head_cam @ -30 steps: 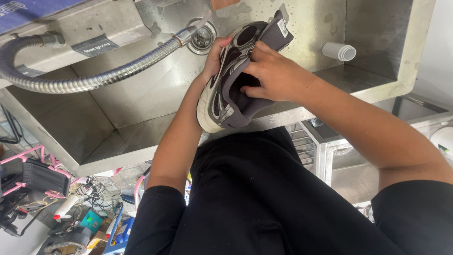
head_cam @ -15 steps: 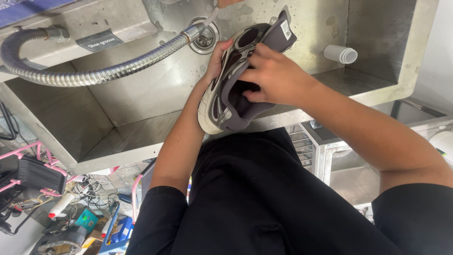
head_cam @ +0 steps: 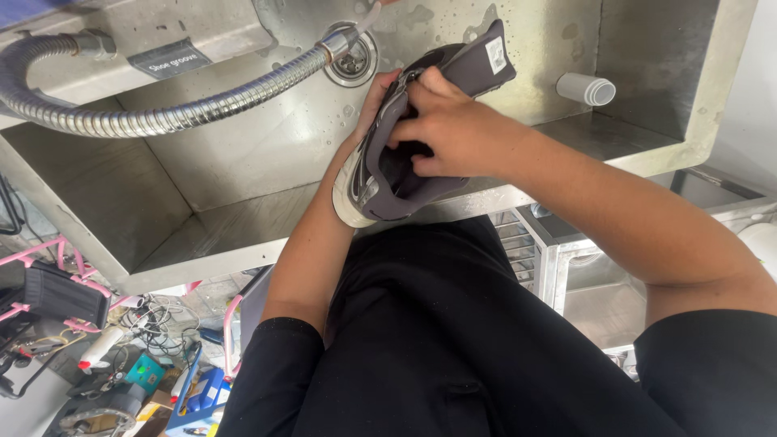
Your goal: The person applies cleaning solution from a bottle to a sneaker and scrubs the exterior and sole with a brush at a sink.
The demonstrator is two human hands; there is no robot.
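**A grey shoe held over a wet steel sink**

We hold a grey sneaker (head_cam: pixel 405 154) above the near edge of a stainless steel sink (head_cam: pixel 243 162), both hands clasped on it. Our left hand (head_cam: pixel 374 101) grips it from the far side, fingers curled against the sole edge, while our right hand (head_cam: pixel 453 133) grasps the upper, thumb and fingers pressing into the shoe's dark opening. The sneaker is tilted – its pale heel sole points down toward the sink's front rim, its tongue (head_cam: pixel 486 61) with a small white tag sticks up and away from us.

The sink basin is a deep, boxy steel tub, its floor dotted with water drops and dull stains. A round drain (head_cam: pixel 354 63) sits in the floor just beyond the shoe. A ribbed metal hose (head_cam: pixel 162 109) arcs in from the left, and its nozzle ends right over that drain. A short white pipe stub (head_cam: pixel 586 88) juts from the basin's right wall, well apart from the shoe. A dark label plate (head_cam: pixel 168 59) is fixed to the back ledge.

Around the sink the room is crowded – to the lower left, on the floor, lie tangled cables (head_cam: pixel 158 320), a pink frame (head_cam: pixel 48 259) and small coloured items. To the right stands another steel unit (head_cam: pixel 566 267) with a wire rack beside it.
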